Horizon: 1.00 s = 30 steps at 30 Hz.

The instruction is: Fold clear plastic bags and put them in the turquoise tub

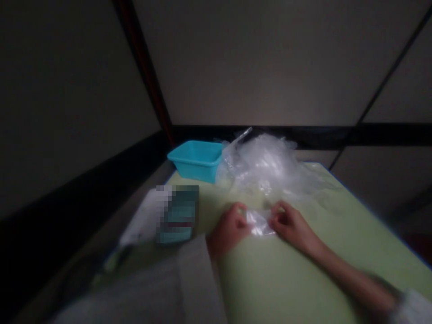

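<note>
A small clear plastic bag (259,222) lies on the pale green table (303,279) between my two hands. My left hand (229,229) pinches its left edge with curled fingers. On the bag's right edge, my right hand (290,225) is closed in the same way. Just behind the hands sits a heap of clear plastic bags (270,166). The picture is dim and blurred.
A turquoise plastic tub (196,159) stands at the table's far left corner, beside the heap. A white sheet (143,216) and a blurred dark teal block (178,213) lie at the left edge. Dark walls close in behind and left.
</note>
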Motion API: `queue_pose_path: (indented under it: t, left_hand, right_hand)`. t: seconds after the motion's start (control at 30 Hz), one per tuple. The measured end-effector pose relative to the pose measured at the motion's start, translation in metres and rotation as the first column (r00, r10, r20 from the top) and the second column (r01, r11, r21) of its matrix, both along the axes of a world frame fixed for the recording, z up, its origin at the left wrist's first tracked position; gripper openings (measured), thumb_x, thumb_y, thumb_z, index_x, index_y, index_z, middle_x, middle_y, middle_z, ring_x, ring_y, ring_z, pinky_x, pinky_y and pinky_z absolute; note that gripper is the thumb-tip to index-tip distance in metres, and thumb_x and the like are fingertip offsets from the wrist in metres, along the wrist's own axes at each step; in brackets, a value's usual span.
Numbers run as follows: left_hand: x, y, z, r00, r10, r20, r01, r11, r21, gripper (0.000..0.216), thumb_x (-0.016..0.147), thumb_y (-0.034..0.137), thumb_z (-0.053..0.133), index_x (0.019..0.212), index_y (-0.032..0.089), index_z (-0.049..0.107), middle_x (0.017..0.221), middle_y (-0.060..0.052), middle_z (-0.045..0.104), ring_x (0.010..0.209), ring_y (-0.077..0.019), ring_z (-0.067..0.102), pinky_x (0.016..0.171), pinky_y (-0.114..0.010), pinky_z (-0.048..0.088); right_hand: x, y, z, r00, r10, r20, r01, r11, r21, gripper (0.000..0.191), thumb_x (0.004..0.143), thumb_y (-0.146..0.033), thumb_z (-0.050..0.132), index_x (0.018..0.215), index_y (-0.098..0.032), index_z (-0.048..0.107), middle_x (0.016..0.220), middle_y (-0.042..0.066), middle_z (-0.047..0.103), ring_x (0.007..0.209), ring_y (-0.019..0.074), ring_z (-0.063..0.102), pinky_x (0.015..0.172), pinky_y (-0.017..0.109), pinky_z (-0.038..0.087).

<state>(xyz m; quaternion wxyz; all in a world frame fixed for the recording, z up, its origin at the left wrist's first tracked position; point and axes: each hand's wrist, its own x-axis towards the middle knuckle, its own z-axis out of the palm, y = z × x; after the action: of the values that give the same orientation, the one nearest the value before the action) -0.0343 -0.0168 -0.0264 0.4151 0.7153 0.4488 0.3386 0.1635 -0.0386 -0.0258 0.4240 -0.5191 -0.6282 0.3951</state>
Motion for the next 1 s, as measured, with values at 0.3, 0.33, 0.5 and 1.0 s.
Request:
queue_pose_path:
  t: [0.3, 0.33, 0.5, 1.0]
  left_hand:
    - [-0.008, -0.003, 0.004, 0.999, 0.009, -0.035, -0.009, 1.000, 0.008, 0.050, 0.064, 0.008, 0.063, 0.111, 0.018, 0.047, 0.060, 0.009, 0.053, 0.053, -0.0074, 0.045, 0.051, -0.017, 0.032]
    - [-0.009, -0.003, 0.004, 0.999, 0.000, -0.043, 0.000, 1.000, -0.001, 0.050, 0.065, 0.009, 0.062, 0.112, 0.018, 0.047, 0.059, 0.010, 0.053, 0.053, -0.0074, 0.045, 0.051, -0.017, 0.033]
    - [-0.014, -0.004, 0.002, 0.998, -0.029, -0.059, 0.028, 1.000, -0.014, 0.050, 0.070, 0.010, 0.059, 0.118, 0.016, 0.044, 0.056, 0.010, 0.052, 0.052, -0.0081, 0.046, 0.051, -0.018, 0.035]
    - [-0.015, -0.036, 0.017, 0.895, 0.061, -0.442, 0.194, 0.839, 0.508, 0.027, 0.083, 0.025, 0.052, 0.108, 0.017, 0.057, 0.113, -0.009, 0.061, 0.108, -0.0250, 0.053, 0.095, -0.043, 0.040]
  right_hand:
    - [0.000, 0.000, 0.002, 1.000, -0.003, 0.017, 0.003, 1.000, 0.009, 0.024, 0.071, -0.030, 0.058, 0.084, -0.022, 0.040, 0.054, -0.008, 0.049, 0.045, 0.0104, 0.047, 0.042, 0.021, 0.031]
    - [0.000, -0.001, 0.003, 1.000, 0.013, 0.020, -0.013, 1.000, 0.002, 0.024, 0.071, -0.030, 0.057, 0.084, -0.022, 0.039, 0.054, -0.008, 0.048, 0.045, 0.0104, 0.047, 0.042, 0.021, 0.031]
    - [0.000, -0.005, 0.023, 0.990, 0.046, 0.132, -0.056, 0.996, 0.070, 0.016, 0.078, -0.029, 0.053, 0.085, -0.021, 0.041, 0.066, -0.003, 0.053, 0.048, 0.0108, 0.050, 0.043, 0.022, 0.035]
    - [0.002, -0.024, 0.020, 0.624, -0.023, 0.781, -0.457, 0.800, 0.389, 0.055, 0.089, -0.036, 0.048, 0.136, -0.010, 0.037, 0.137, 0.017, 0.047, 0.125, 0.0288, 0.043, 0.103, 0.052, 0.034]
